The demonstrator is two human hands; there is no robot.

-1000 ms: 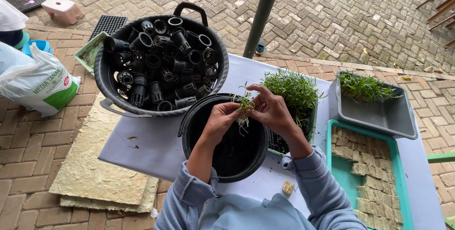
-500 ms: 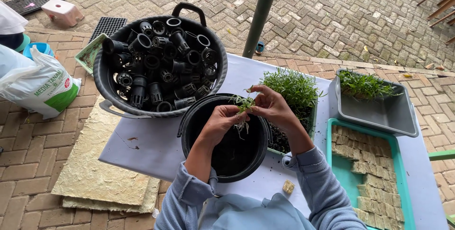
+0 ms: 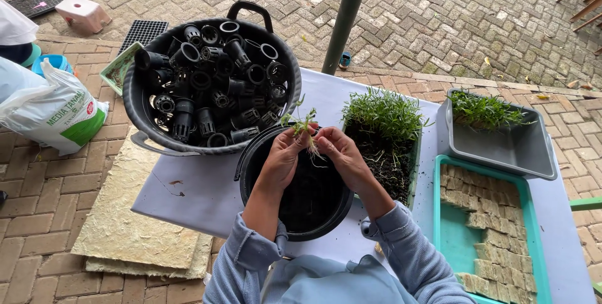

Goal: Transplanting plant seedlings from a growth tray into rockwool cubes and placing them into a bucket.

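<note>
Pinching one small seedling (image 3: 305, 126) between left hand (image 3: 282, 157) and right hand (image 3: 340, 153) (fingertips nearly touching), above black bucket (image 3: 251, 165).

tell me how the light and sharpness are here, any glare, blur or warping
Head view: soft, even daylight, no hard shadows or glare; left hand, right hand and seedling are sharp, no motion blur; the wide lens bows the table edge and pole; black bucket interior is too dark for detail.
</note>
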